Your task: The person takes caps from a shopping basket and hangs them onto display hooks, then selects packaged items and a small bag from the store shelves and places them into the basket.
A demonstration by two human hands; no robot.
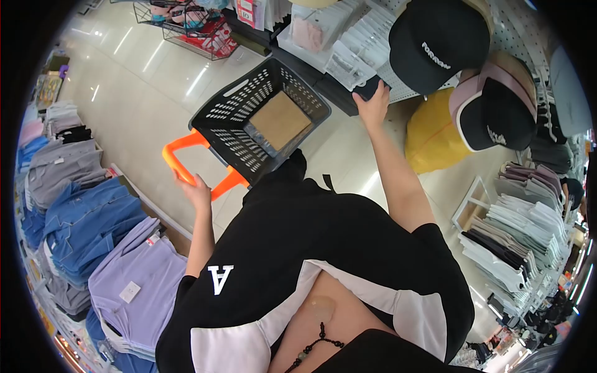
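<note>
Pictured at upper right: a black cap (438,37) with white lettering, just beside a second black cap (510,112) edged in white, with a yellow item (433,133) near both. At right: rows of pale and dark clothes (516,230). Along the left: grey garments (62,169), a blue shirt (93,221) and a lavender top (140,267) bearing a white tag (130,292). At top: wire baskets (186,41) above a glossy, pale floor (134,87).
</note>
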